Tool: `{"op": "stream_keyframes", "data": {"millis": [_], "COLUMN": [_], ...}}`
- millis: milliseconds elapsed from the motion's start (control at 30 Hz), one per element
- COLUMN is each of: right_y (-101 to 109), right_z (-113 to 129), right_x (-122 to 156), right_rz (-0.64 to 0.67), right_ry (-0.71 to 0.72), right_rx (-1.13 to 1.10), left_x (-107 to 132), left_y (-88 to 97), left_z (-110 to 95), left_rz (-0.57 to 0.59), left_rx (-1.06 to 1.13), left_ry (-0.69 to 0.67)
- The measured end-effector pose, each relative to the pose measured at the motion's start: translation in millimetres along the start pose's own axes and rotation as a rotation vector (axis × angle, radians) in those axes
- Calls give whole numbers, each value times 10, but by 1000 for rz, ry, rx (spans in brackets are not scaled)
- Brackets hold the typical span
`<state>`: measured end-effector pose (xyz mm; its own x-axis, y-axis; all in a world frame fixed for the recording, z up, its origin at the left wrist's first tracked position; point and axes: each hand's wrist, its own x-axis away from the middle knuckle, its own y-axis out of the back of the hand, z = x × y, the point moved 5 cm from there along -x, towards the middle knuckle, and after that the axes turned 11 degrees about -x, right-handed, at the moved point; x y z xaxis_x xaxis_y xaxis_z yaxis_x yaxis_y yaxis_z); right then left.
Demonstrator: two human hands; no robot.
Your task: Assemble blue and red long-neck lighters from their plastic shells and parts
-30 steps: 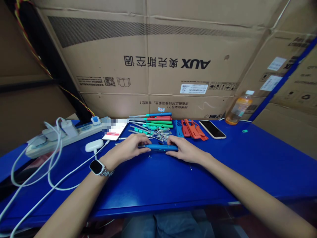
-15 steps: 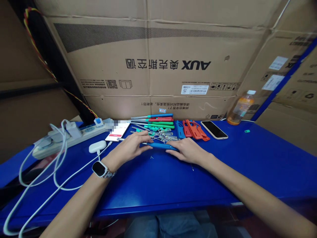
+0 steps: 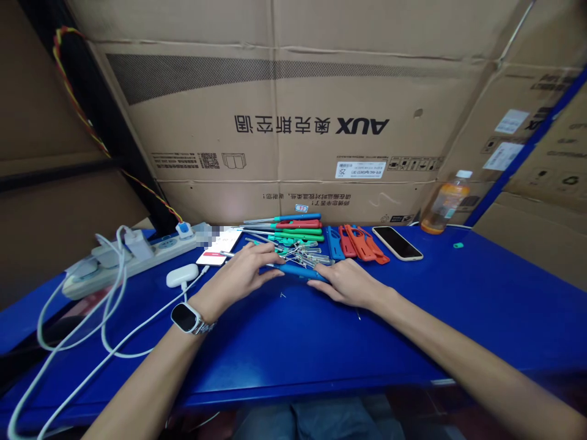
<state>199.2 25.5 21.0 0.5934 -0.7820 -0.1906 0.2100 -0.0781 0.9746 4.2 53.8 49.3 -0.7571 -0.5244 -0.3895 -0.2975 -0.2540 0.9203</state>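
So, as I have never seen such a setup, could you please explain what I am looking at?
There is no robot: these are a person's bare hands, seen by a camera worn on the head, looking forward and down. The left hand and right hand hold a blue-handled tool between them, the right gripping its handle. Beyond it on the blue table lie more coloured tools; further right are coloured plastic pieces, a dark-screened phone and a bottle. A power strip is at the left.
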Motion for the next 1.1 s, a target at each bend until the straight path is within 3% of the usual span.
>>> {"op": "stream_keyframes", "data": {"millis": [67,167,300,367,500,700,867,1100], "right_y": [8,13,-31,-67,-134,-219,-221,-210], "right_z": [-5,-23,-33,-3,152,359,424,380], "right_x": [-6,-16,-27,-38,-93,-163,-192,-190], "right_rz": [-32,-101,-169,-196,-208,-116,-26,32], "right_ry": [-36,-94,-183,-215,-203,-258,-263,-163], "right_rx": [-89,-312,-647,-799,-992,-1124,-1052,-899], "left_x": [-12,-5,62,51,-59,-92,-99,-76], "left_y": [51,204,323,218,-146,-280,-324,-201], "left_z": [-24,-67,-17,47,81,30,-25,17], "left_rz": [-67,-273,-550,-530,-323,-435,-468,-549], "left_rx": [-67,-158,-67,145,733,1292,1513,1439], "left_ry": [18,110,380,495,630,721,781,769]}}
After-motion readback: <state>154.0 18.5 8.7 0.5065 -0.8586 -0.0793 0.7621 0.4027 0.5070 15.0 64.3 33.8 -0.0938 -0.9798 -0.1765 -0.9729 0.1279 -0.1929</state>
